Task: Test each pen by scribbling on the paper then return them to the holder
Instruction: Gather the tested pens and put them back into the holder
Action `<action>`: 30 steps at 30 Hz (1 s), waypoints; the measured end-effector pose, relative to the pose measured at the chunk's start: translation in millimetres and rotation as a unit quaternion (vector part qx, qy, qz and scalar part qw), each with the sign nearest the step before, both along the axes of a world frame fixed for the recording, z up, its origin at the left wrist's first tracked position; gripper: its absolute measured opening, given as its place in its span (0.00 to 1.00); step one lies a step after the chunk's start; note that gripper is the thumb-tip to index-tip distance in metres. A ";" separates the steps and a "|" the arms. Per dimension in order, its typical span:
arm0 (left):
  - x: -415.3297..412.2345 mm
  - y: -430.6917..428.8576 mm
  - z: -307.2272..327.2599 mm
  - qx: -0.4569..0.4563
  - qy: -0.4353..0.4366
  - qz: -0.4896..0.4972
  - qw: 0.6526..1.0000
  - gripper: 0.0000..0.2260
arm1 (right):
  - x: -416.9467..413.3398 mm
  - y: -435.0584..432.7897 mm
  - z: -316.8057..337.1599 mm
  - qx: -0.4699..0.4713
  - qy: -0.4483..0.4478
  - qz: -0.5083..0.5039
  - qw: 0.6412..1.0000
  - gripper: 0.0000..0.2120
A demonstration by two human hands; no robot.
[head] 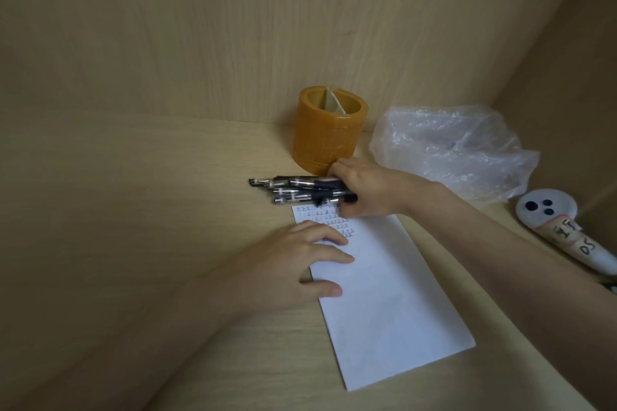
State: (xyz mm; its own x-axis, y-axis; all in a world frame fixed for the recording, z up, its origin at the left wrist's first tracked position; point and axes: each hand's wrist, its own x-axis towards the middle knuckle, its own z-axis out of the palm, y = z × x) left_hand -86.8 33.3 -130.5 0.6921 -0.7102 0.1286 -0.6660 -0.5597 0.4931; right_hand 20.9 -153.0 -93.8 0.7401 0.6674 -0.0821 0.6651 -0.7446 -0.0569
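Pens (293, 188) bundled on the surface (167, 193) between the holder (329, 133) at 12 o'clock and the paper (384, 294) at 6 o'clock could scatter if the right hand (364, 190), curled over their ends, lifts loosely, while the left hand (300, 260) lies flat, pinning the paper.

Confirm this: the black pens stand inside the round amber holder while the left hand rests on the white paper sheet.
Not inside. The head view shows the black pens lying on the wooden desk before the round amber holder; the left hand does rest on the white paper sheet.
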 end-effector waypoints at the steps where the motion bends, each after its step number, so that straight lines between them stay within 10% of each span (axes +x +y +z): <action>1: 0.3 -0.1 -0.8 -0.001 -0.002 0.000 1.000 0.21 | 0.8 0.9 -0.2 -0.004 0.008 0.001 1.000 0.14; 19: -0.2 -0.2 1.9 -0.010 0.005 0.006 1.000 0.20 | -2.0 6.7 3.5 0.002 0.049 -0.029 0.998 0.14; 24: -0.2 0.2 0.3 -0.014 -0.010 0.004 1.000 0.19 | -26.6 3.4 29.0 0.212 0.067 -0.085 0.971 0.10; 30: -1.4 -2.6 2.8 -0.106 0.039 0.033 0.993 0.15 | -75.0 -8.3 42.4 0.527 0.131 -0.162 0.824 0.01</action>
State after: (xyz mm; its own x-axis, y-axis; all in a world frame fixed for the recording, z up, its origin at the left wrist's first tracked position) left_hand -88.2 30.7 -127.7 0.7498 -0.6258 0.2149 -0.5870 -0.4791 0.6526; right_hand -54.1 -161.2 -51.3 0.9428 0.2404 0.2308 0.3024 -0.3259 -0.8957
